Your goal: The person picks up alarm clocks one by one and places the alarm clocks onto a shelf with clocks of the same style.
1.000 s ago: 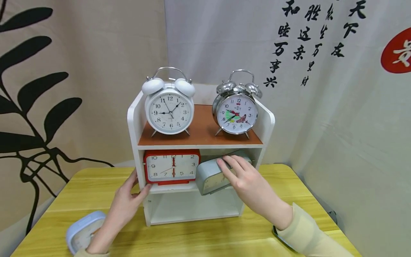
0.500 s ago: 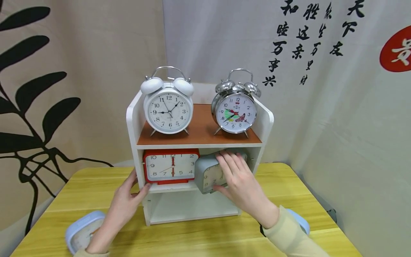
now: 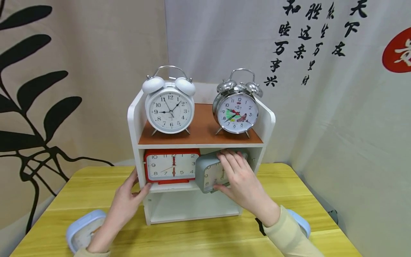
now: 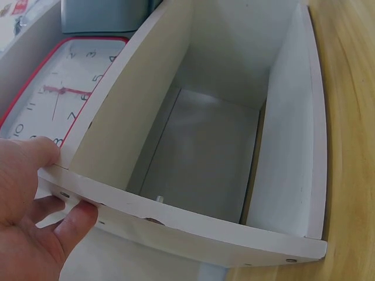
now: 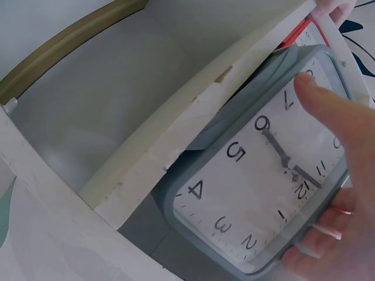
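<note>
A white shelf unit point(image 3: 200, 146) stands on the wooden table. My left hand point(image 3: 125, 201) grips its left side panel, thumb at the front edge beside the red alarm clock point(image 3: 173, 166) and fingers on the outer side. My right hand point(image 3: 239, 180) holds a grey-blue rectangular alarm clock point(image 3: 205, 175) at the right half of the middle shelf. Four fingers lie over the clock's top; the thumb presses its face. In the right wrist view the grey-blue clock point(image 5: 234, 193) sits askew, its left end jutting past the shelf edge point(image 5: 170, 152) and overlapping the red clock.
On the top board stand a white twin-bell clock point(image 3: 170, 112) and a silver twin-bell clock point(image 3: 237, 112). A light-blue clock point(image 3: 77, 226) lies by my left forearm. Another light-blue object point(image 3: 302, 223) is partly hidden behind my right sleeve.
My right hand has shifted its grip: the thumb has come round onto the clock's face. The clock is tilted less and sits slightly further in. The left hand has stayed put.
</note>
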`<action>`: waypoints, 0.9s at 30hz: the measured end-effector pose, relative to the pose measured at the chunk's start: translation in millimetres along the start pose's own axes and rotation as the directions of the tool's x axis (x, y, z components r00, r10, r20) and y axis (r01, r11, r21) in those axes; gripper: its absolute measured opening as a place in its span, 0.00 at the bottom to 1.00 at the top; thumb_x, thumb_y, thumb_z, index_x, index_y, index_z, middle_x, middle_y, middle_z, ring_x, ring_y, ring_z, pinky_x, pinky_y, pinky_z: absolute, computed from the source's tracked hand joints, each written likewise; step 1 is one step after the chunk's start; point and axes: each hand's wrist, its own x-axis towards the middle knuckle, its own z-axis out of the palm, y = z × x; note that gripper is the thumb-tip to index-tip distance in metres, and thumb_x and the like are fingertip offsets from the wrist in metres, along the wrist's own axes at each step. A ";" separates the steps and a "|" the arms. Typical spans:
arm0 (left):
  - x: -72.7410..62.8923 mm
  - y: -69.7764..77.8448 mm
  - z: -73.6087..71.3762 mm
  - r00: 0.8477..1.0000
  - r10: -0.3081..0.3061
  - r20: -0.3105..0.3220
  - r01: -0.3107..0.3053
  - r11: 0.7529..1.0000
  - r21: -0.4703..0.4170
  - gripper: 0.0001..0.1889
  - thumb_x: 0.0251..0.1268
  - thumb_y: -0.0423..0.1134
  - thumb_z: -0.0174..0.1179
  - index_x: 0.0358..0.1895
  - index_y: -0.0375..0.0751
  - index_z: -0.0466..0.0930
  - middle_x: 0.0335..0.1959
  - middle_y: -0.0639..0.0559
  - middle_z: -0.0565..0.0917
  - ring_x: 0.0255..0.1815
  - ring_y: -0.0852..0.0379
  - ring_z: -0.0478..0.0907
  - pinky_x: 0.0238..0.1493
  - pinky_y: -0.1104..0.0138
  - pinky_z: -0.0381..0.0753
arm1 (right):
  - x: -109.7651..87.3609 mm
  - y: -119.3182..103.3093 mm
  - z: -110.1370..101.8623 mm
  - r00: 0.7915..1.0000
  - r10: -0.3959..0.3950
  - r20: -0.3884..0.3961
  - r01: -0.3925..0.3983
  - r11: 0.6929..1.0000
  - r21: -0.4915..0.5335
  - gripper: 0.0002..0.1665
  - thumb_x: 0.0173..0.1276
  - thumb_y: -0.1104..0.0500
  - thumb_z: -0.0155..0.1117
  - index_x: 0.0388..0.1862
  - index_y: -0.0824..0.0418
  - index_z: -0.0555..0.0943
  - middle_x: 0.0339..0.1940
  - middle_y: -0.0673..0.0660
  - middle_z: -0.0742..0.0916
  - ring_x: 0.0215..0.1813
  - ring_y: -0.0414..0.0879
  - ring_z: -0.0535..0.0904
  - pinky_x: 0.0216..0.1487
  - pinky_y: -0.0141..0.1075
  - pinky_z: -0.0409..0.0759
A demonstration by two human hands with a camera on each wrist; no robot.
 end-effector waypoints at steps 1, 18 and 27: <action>-0.2 0.0 0.0 1.000 -0.002 0.001 0.002 1.000 -0.001 0.37 0.81 0.38 0.57 0.85 0.39 0.51 0.78 0.27 0.68 0.75 0.25 0.72 0.50 0.55 0.95 | -0.1 0.2 0.1 1.000 0.001 0.000 -0.001 1.000 0.006 0.59 0.42 0.41 0.92 0.69 0.66 0.75 0.61 0.61 0.85 0.64 0.57 0.81 0.73 0.54 0.83; -0.1 0.9 0.0 1.000 -0.014 0.000 0.014 1.000 0.004 0.37 0.81 0.39 0.58 0.85 0.38 0.51 0.79 0.27 0.68 0.75 0.26 0.72 0.52 0.55 0.94 | 0.8 3.3 0.1 1.000 -0.008 -0.002 0.008 1.000 0.001 0.59 0.43 0.41 0.91 0.69 0.65 0.75 0.62 0.61 0.85 0.63 0.57 0.80 0.72 0.54 0.83; -0.3 -0.4 0.8 1.000 0.007 -0.011 -0.007 1.000 -0.016 0.36 0.80 0.39 0.59 0.85 0.42 0.54 0.77 0.28 0.71 0.74 0.27 0.73 0.52 0.55 0.94 | -0.3 4.1 -1.7 1.000 -0.001 0.019 0.000 1.000 0.008 0.57 0.46 0.41 0.89 0.71 0.64 0.74 0.64 0.61 0.84 0.64 0.57 0.80 0.73 0.55 0.83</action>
